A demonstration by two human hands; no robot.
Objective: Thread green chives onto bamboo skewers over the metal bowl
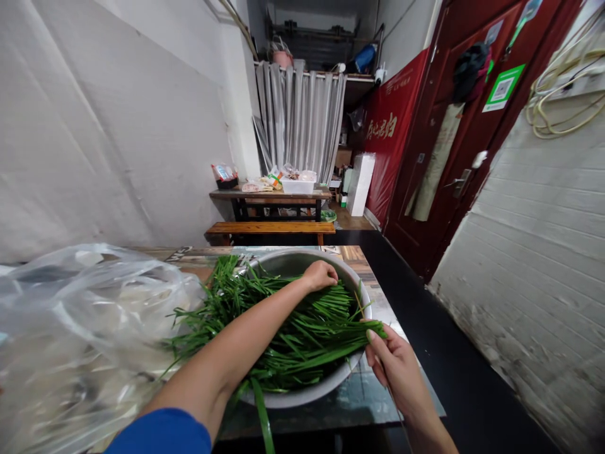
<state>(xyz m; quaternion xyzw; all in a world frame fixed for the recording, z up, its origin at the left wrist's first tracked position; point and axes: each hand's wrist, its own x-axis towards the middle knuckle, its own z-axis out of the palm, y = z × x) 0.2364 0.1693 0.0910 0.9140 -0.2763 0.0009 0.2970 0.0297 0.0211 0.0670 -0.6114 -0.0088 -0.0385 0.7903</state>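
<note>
Chives (302,331) are lying heaped in the metal bowl (307,394) on the surface, the left hand (320,275) pressing closed on the far stalks, the right hand (396,366) pinching stalk ends at the bowl's rim, most seemingly still unsorted.

A crumpled clear plastic bag (80,328) is lying on the counter (359,397) at the left. Farther back, a wooden bench (269,228) is standing before a cluttered table (271,194); grey curtains (300,120) are hanging behind.
</note>
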